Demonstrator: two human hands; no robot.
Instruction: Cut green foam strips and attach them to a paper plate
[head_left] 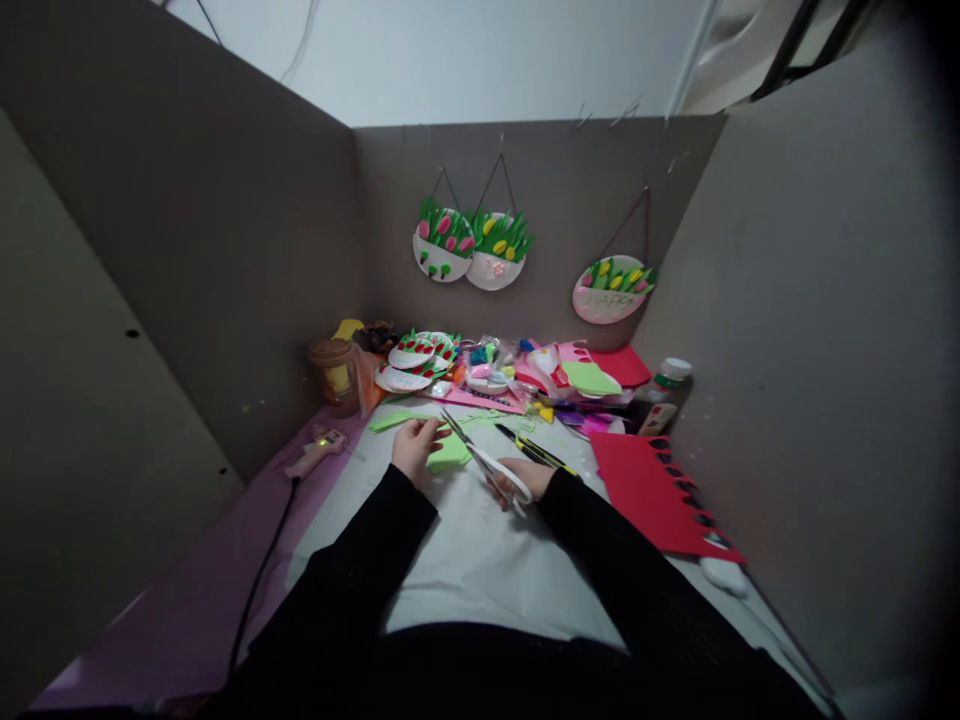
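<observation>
My right hand (529, 478) is closed around the white handles of a pair of scissors (491, 462). The blades point up and to the left, slightly parted, and their tips reach close to my left fingertips. My left hand (418, 450) has its fingers curled in a pinch; whatever is between them is too small to make out. A piece of light green paper (450, 456) is beside and partly behind the left fingers, below the blades. More green paper (394, 420) and thin green scraps lie just beyond. By my right wrist are black-and-yellow pens or similar sticks (536, 450).
A glue gun (319, 455) with a lit light and cord rests at left. Red paper (637, 490) lies at right beside a white mouse-like object (724, 575). Decorated paper plates (409, 380), craft supplies and a lidded bottle (673, 372) line the back. Grey panels (795, 330) enclose the table.
</observation>
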